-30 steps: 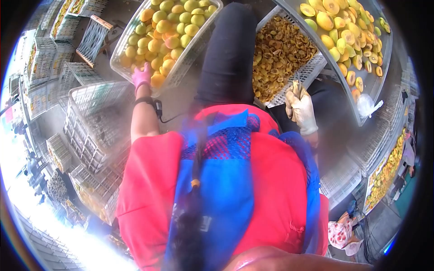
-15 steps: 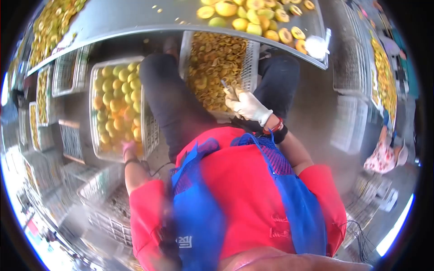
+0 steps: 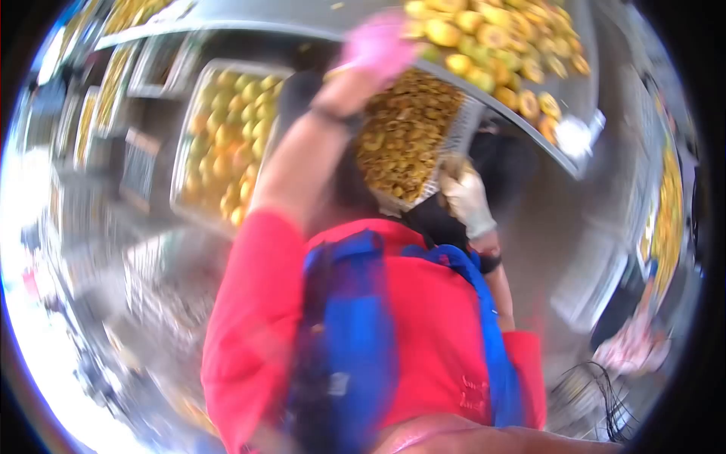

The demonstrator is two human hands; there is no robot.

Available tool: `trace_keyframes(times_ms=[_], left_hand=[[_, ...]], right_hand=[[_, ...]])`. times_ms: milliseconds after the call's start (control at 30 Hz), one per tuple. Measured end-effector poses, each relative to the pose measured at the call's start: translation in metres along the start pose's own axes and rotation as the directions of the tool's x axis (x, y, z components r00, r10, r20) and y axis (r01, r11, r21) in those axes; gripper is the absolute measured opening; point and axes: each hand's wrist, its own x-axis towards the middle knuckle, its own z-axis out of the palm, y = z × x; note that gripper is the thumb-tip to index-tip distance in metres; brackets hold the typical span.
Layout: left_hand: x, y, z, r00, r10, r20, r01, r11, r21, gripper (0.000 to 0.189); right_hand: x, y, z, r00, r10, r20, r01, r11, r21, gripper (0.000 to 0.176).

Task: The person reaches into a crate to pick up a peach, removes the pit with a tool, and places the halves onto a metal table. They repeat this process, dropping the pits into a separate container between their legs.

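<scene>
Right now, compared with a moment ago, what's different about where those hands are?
The pink-gloved left hand has left the crate of whole fruit and swung forward and right to the metal table, beside the cut fruit; blur hides whether it holds anything. The right hand stays by the crate of scraps. Both crates seem unmoved, though the view has turned.

Fruit-processing workshop. Diagnostic features: a long grey metal surface (image 3: 265, 13) at the far side, bearing heaped halved yellow-orange fruit (image 3: 491, 34); a white plastic crate (image 3: 203, 217) of round green-and-orange fruit (image 3: 231, 136), left; a white perforated plastic crate (image 3: 460, 132) of brownish-yellow fruit pieces (image 3: 408, 136), centre; a blurred band of yellow fruit (image 3: 667, 216), right, near another person (image 3: 631, 344).
</scene>
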Motion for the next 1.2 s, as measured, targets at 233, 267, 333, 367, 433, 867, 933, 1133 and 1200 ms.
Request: trace_keyframes(times_ms=[233,267,333,367,433,867,933,1133,1200], left_hand=[[0.082,0.052,0.148,0.995,-0.092,-0.047,0.101,0.953,0.285,0.058],[0.080,0.053,0.132,0.994,-0.088,0.058,0.067,0.951,0.302,0.055],[0.075,0.051,0.110,0.987,-0.047,0.154,0.001,0.957,0.290,0.058],[0.075,0.046,0.108,0.990,-0.008,0.138,-0.030,0.962,0.270,0.064],[0.079,0.037,0.115,0.998,-0.015,0.061,0.005,0.986,0.165,0.070],[-0.060,0.036,-0.006,0.921,0.110,0.374,0.372,-0.533,-0.760,0.066],[-0.074,0.041,-0.015,0.923,0.070,0.378,0.370,-0.426,-0.826,0.066],[-0.098,0.061,-0.022,0.949,0.018,0.315,0.315,-0.113,-0.942,0.065],[-0.105,0.072,-0.021,0.959,-0.030,0.281,0.277,-0.103,-0.955,0.066]], right_hand=[[-0.025,-0.036,-0.026,0.982,0.180,-0.052,-0.174,0.980,0.096,0.010],[-0.025,-0.033,-0.028,0.978,0.186,-0.094,-0.176,0.979,0.102,0.009],[-0.024,-0.029,-0.034,0.972,0.209,-0.104,-0.197,0.974,0.108,0.010],[-0.024,-0.029,-0.035,0.970,0.215,-0.111,-0.203,0.973,0.112,0.010],[-0.021,-0.032,-0.033,0.965,0.229,-0.128,-0.218,0.971,0.092,0.011],[-0.009,-0.047,0.001,0.988,-0.154,-0.007,0.154,0.987,0.053,0.025],[-0.006,-0.051,0.011,0.937,-0.350,-0.016,0.348,0.935,-0.072,0.025],[-0.006,-0.073,0.022,0.770,-0.636,-0.046,0.577,0.726,-0.375,0.024],[-0.008,-0.077,0.022,0.730,-0.681,-0.056,0.622,0.696,-0.359,0.022]])
